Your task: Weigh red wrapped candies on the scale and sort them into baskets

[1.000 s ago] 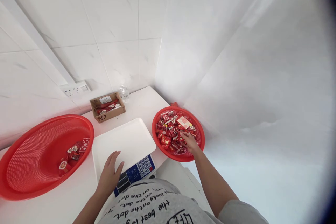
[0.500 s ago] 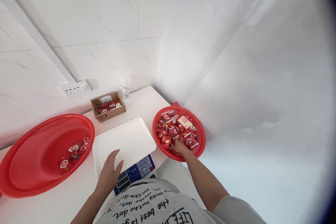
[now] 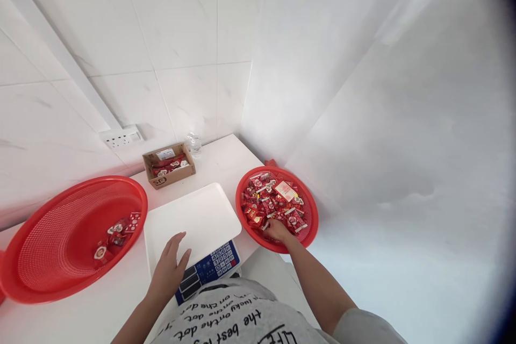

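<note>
My left hand (image 3: 171, 266) is open, its fingers spread over the near left edge of the white pan (image 3: 193, 220) of a digital scale; nothing is in it. Inside the right red basket (image 3: 313, 226), my right hand (image 3: 277, 230) reaches among many small red wrapped packets (image 3: 268, 205). Its fingers are curled at the near side of the pile, closed around a small red packet (image 3: 264, 224), partly hidden by the fingers. A pale pink card (image 3: 286, 191) lies on top of the pile. The scale's blue keypad (image 3: 221, 260) faces me.
A larger red basket (image 3: 44, 247) tilts at the left, with several red packets (image 3: 116, 236) at its right side. Behind the scale stand a small cardboard box (image 3: 177, 176) of red packets and a clear plastic item (image 3: 194, 145). A wall socket (image 3: 122, 137) is above the white table (image 3: 220, 158).
My right hand has stayed in the right basket, its fingers shifting slightly and closing at a packet. The left hand keeps its place over the scale. The whole view has moved slightly.
</note>
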### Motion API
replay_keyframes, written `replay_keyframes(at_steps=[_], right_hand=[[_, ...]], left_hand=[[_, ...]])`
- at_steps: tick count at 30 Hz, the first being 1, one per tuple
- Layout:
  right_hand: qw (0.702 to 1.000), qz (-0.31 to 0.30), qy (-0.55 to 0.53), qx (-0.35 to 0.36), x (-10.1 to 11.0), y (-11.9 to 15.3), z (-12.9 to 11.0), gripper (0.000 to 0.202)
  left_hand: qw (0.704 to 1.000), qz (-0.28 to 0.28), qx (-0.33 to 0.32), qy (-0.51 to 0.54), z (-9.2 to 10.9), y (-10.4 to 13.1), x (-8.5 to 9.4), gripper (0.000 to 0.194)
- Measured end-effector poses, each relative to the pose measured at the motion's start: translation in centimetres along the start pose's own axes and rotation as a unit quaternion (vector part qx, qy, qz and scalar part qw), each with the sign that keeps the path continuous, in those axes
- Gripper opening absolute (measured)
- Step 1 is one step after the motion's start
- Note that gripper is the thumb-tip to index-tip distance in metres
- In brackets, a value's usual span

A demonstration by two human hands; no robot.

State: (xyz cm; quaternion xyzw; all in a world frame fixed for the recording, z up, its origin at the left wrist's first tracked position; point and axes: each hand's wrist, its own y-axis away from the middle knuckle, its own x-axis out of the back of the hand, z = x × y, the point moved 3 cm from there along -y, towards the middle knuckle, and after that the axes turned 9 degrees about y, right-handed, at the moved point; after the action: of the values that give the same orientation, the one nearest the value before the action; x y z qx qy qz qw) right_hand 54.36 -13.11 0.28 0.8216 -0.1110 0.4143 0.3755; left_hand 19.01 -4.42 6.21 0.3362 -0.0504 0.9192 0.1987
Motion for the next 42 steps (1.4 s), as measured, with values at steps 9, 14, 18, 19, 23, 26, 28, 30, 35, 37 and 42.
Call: replay_keyframes(at_steps=[9,14,18,19,23,26,28,30,35,37,42], right_hand=[[0.953,0.035,-0.298,0.041,4.3,2.1,-1.4,0.03],[0.914,-0.03,-0.382,0.134,3.3,3.5,-8.2,0.031],[0.877,-0.134,-0.427,0.176,-0.2,4.1,-14.1,0.04],[0.865,-0.169,-0.444,0.163,-1.2,4.3,-15.2,0.046],[0.851,-0.241,-0.451,0.117,-3.5,4.9,-17.5,0.062],[0.899,-0.201,-0.369,0.126,-3.8,4.7,-17.1,0.056],[0.931,-0.124,-0.302,0.162,-3.4,4.2,-16.0,0.046],[0.947,-0.019,-0.249,0.201,-2.6,3.6,-14.2,0.037],[0.973,0.133,-0.12,0.146,-0.6,1.8,-6.6,0.032],[0.988,0.105,-0.034,0.111,-0.3,1.3,-3.3,0.032],[0.993,0.02,0.118,0.022,-0.5,1.0,2.1,0.038]], left_hand=[[1.0,-0.006,-0.016,0.021,0.8,-0.2,-0.7,0.039],[0.999,-0.02,-0.024,0.029,1.1,-0.1,-1.2,0.039],[0.999,-0.014,-0.013,0.026,0.6,0.3,-1.1,0.039],[1.0,-0.011,-0.009,0.024,0.5,0.5,-1.1,0.04],[1.0,0.002,-0.005,0.013,-0.1,1.2,-0.6,0.042],[1.0,0.019,-0.006,-0.001,-0.7,1.7,-0.3,0.043],[1.0,0.026,-0.006,-0.015,-1.2,2.0,-0.1,0.044],[0.999,0.027,-0.013,-0.034,-1.6,2.0,0.0,0.045],[0.993,0.017,-0.063,-0.101,-1.5,-0.3,0.0,0.05],[0.99,0.006,-0.074,-0.123,-1.2,-2.2,-0.1,0.053],[0.986,-0.018,-0.045,-0.158,-1.5,-6.5,-0.3,0.056]])
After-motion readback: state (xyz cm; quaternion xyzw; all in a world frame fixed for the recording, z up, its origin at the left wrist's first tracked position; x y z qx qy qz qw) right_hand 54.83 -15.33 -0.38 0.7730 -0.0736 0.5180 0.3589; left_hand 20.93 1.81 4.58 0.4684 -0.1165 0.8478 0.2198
